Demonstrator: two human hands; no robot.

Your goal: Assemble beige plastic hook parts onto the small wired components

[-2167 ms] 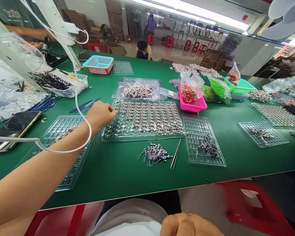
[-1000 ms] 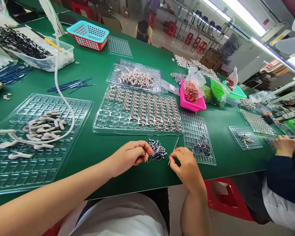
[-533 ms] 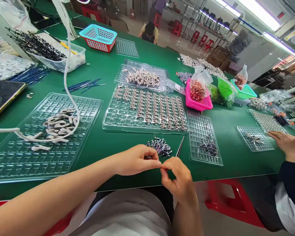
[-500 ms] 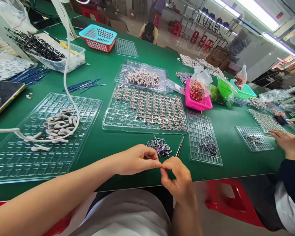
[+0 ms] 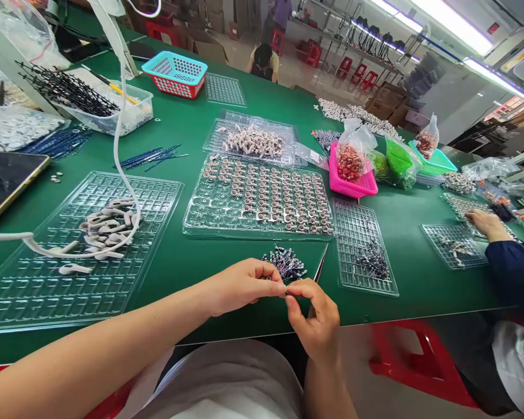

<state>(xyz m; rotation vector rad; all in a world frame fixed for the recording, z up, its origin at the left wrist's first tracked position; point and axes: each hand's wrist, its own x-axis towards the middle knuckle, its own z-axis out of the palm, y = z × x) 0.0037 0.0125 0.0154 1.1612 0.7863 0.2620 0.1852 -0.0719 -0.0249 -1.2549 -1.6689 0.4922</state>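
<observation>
One small, pale round part (image 5: 268,278) sits mostly hidden in my left hand (image 5: 251,285), fingers curled nearly closed on it; my right hand (image 5: 317,320) has thumb and forefinger drawn in at the left fingertips, can't tell whether they grip anything; just beyond, a heap of small dark wired components (image 5: 286,263) lies on the green tabletop (image 5: 236,253); slim silver metal tweezers (image 5: 320,263) near it; farther back, a clear plastic tray (image 5: 205,218) holds rows of beige ring-ended pieces (image 5: 279,195).

tweezers (image 5: 321,265) partly hidden behind right fingers (image 5: 309,287); pinched piece (image 5: 286,293) too small to tell.
</observation>
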